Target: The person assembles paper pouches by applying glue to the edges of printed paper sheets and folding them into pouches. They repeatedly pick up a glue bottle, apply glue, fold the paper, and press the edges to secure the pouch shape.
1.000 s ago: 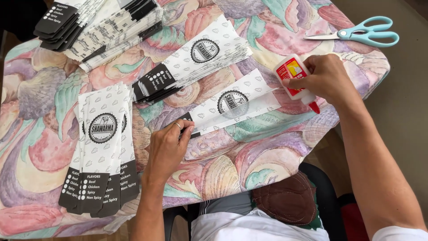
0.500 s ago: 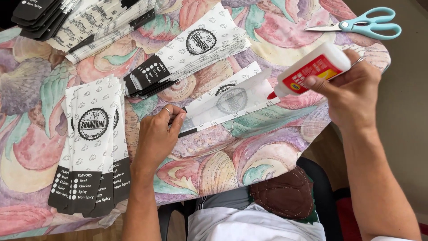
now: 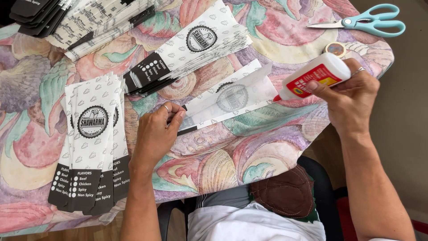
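Right hand is wrapped around a smooth white plastic glue bottle, red tip tilted down at the right end of a thin, flat paper sleeve lying mid-table. Left hand has its fingers curled, pinning the sleeve's dark left end. Floral tablecloth underneath. One fanned stack of printed sleeves sits just behind, another stack at the near left edge. Teal-handled scissors in the far right corner.

Table under pastel floral cloth; grey floor at right; daylight even, soft.
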